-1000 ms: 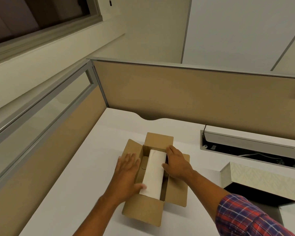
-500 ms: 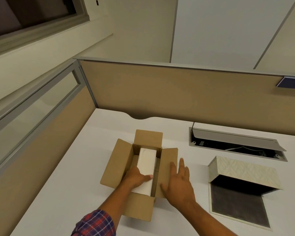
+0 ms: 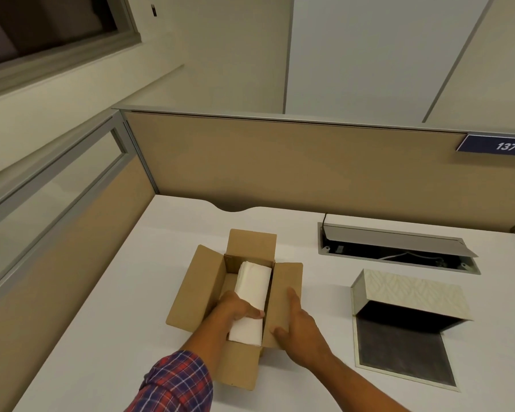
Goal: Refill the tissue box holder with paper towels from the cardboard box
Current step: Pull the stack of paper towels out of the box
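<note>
An open cardboard box (image 3: pixel 195 289) sits on the white desk with its flaps spread. Inside it lies a white stack of paper towels (image 3: pixel 252 285). My left hand (image 3: pixel 235 307) grips the near end of the stack, thumb over the top, and that end is raised above the box. My right hand (image 3: pixel 298 325) lies flat with fingers apart on the box's right flap. To the right stands the tissue box holder (image 3: pixel 411 292), a cream patterned cover tipped up off its dark base panel (image 3: pixel 399 349).
A recessed cable tray (image 3: pixel 396 248) with its grey lid raised sits in the desk behind the holder. Tan partition walls (image 3: pixel 280 168) close off the back and left of the desk. A sign reading 137 (image 3: pixel 503 146) hangs at upper right.
My right hand left the towel stack and moved onto the right flap. My left hand closed on the stack's near end and raised it. The view shifted left.
</note>
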